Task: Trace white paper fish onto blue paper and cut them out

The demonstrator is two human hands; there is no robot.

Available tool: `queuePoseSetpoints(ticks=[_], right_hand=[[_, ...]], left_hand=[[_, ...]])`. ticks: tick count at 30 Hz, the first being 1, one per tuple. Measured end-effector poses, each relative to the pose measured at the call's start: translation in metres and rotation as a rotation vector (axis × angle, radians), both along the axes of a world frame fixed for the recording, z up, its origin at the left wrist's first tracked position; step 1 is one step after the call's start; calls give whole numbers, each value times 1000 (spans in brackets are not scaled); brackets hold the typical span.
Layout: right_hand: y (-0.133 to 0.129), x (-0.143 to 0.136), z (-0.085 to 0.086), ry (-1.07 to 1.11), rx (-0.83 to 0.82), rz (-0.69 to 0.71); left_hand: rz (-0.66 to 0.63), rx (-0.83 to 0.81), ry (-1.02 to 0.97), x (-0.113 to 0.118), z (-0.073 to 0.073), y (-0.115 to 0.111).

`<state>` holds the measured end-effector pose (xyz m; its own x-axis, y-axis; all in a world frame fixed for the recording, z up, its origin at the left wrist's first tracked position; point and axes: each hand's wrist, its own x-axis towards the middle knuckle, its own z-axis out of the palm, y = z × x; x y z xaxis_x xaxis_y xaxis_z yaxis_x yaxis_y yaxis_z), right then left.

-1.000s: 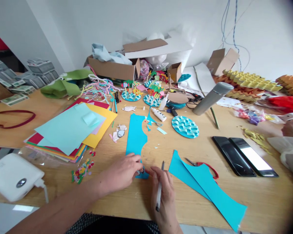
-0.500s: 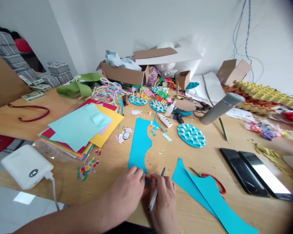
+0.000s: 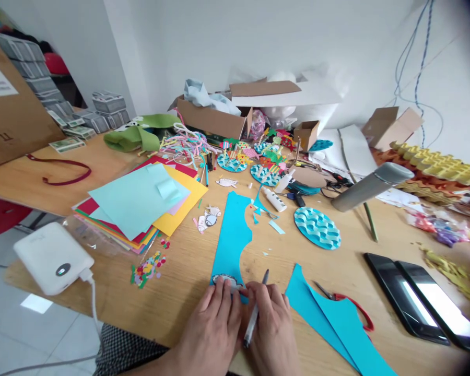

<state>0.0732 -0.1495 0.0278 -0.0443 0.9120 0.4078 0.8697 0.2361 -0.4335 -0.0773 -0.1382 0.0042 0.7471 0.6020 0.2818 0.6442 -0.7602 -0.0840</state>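
Note:
My left hand (image 3: 215, 324) lies with its fingers stretched out flat, pressing a small white fish-shaped paper cutout (image 3: 224, 280) onto the near end of a bright blue paper strip (image 3: 231, 235). The strip has one straight side and one scalloped side. Close beside it, my right hand (image 3: 272, 324) is closed around a grey pen (image 3: 254, 316), which slants with its dark end up and away from me. The right fingertips touch the edge of the cutout, and part of it is hidden under both hands.
To the right lie more blue paper pieces (image 3: 332, 318) over red-handled scissors (image 3: 362, 308), then two black phones (image 3: 405, 297). Coloured paper sheets (image 3: 137, 201) and a white power bank (image 3: 49, 261) are at left. A blue wavy disc (image 3: 317, 228) and glue bottle (image 3: 274, 199) lie farther back.
My left hand has flattened out, and the fish cutout now shows beneath its fingertips. The right hand keeps the pen. The whole view has swung slightly left.

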Motion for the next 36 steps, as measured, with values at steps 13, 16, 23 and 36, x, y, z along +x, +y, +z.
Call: queuePoseSetpoints(ticks=[13, 16, 23, 36], right_hand=[[7, 13, 12, -85, -121, 100], [9, 14, 16, -112, -155, 104], [20, 21, 28, 88, -233, 190], [78, -10, 34, 626, -493, 388]], left_hand=[[23, 111, -45, 6, 6, -5], [10, 94, -35, 6, 7, -5], [33, 66, -61, 8, 4, -6], [38, -10, -28, 4, -5, -9]])
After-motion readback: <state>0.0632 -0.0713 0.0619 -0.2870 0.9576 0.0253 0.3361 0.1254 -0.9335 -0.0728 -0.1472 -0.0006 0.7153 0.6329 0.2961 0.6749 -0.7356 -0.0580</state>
